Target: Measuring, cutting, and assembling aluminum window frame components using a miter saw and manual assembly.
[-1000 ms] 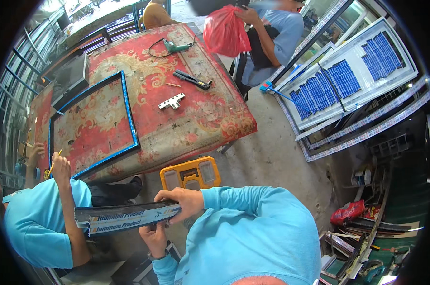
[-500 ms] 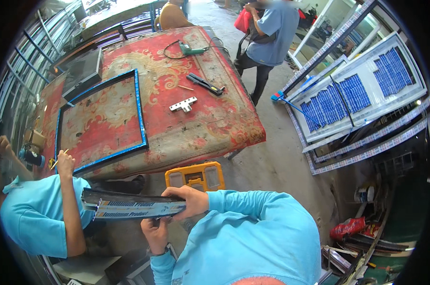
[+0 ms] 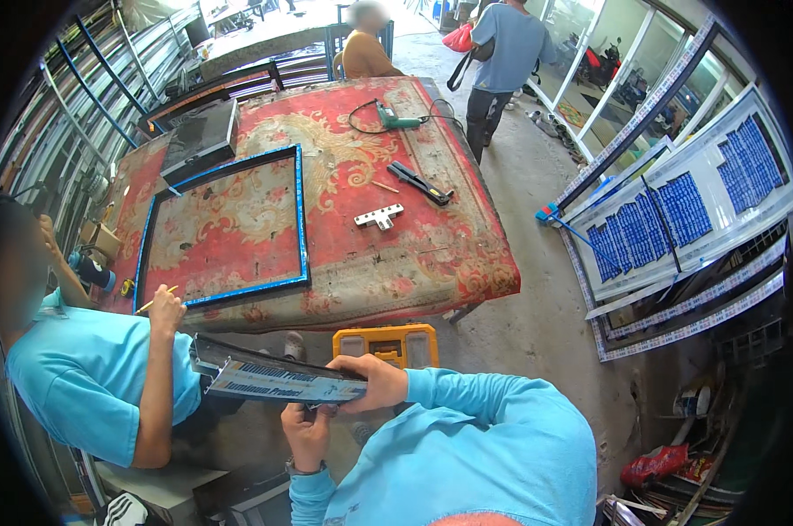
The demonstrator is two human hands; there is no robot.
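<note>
We record the right hand (image 3: 375, 379) clamped over the top of a wrapped aluminium profile (image 3: 269, 375) and the left hand (image 3: 307, 430) gripping it from below (held level before the chest). Just beyond sit a yellow case (image 3: 395, 342) and the carpeted table (image 3: 431, 254) bearing 1 blue frame (image 3: 301, 219).

Matt metal profile (image 3: 274, 377), film-wrapped

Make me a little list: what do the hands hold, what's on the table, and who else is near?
Left hand: holds the profile from below
Right hand: clasps the profile's right end from above
Table: blue frame, green drill, black tool, bracket
Floor: yellow case by the table
Co-worker: at the left, pencil in hand
</note>
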